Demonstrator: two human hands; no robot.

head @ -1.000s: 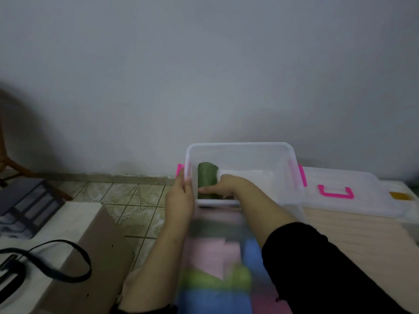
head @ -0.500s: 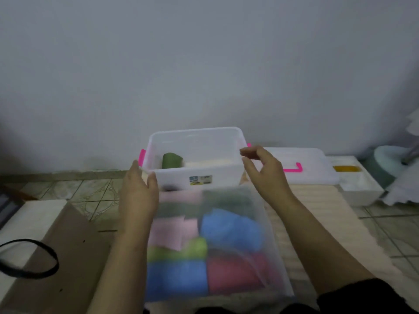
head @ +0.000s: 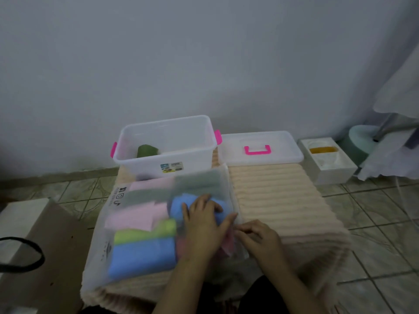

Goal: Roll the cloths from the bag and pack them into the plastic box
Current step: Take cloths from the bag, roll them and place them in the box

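Head view: frosted bag (head: 140, 234) of folded cloths, flat on the ribbed beige mat (head: 278, 200) along its left edge. Left hand (head: 204, 225) rests on the bag, fingers spread; right hand (head: 256, 239) pinches its right edge (apparently the opening). Plastic box (head: 166, 146) at the mat's far-left corner holds one green roll (head: 147, 151). Step in hand: fetching another cloth; next, draw one out and roll it.
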